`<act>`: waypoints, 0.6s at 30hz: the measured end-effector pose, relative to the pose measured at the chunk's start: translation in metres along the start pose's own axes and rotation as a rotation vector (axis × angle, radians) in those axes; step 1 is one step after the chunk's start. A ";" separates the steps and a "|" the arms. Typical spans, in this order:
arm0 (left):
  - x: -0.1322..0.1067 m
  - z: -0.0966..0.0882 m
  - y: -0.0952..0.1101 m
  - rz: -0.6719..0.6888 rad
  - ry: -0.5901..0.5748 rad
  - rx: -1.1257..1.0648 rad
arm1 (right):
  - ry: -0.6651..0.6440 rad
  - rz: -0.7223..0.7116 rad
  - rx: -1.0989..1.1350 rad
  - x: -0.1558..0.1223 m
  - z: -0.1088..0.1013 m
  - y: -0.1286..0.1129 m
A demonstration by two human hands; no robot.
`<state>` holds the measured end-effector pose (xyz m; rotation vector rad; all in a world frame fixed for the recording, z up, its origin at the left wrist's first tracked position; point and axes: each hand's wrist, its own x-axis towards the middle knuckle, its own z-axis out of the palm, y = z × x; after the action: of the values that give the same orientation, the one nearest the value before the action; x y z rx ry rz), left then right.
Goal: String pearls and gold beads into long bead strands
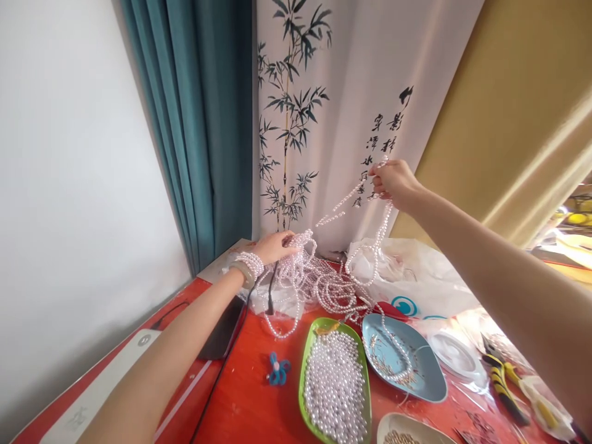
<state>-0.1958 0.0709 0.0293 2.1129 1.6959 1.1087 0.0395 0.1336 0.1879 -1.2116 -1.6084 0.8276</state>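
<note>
A tangled heap of pearl bead strands lies at the back of the red table. My left hand, with pearl bracelets on its wrist, rests closed on the left side of the heap. Held up in front of the bamboo-print hanging, my right hand pinches one pearl strand, which droops in a loop back down to the heap.
A green dish full of loose pearls and a blue dish with a strand stand in front. Also here: a blue bow, a black phone with cable, a white plastic bag, yellow-black pliers, a spool.
</note>
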 end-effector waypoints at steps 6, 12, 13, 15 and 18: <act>-0.013 -0.024 -0.019 -0.034 0.061 0.007 | 0.058 0.086 0.018 0.004 -0.022 0.031; -0.001 -0.034 -0.023 -0.070 0.022 -0.195 | 0.063 0.019 0.065 -0.006 -0.034 0.059; 0.002 -0.034 -0.023 -0.075 0.027 -0.253 | 0.046 0.012 0.067 -0.008 -0.037 0.064; 0.006 -0.032 -0.022 -0.095 0.054 -0.381 | -0.015 0.019 0.052 -0.011 -0.041 0.075; 0.010 -0.022 -0.021 -0.147 0.112 -0.578 | -0.105 0.078 -0.043 -0.013 -0.043 0.098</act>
<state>-0.2256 0.0807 0.0361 1.5700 1.3267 1.4724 0.1138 0.1490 0.1108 -1.2866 -1.6796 0.9232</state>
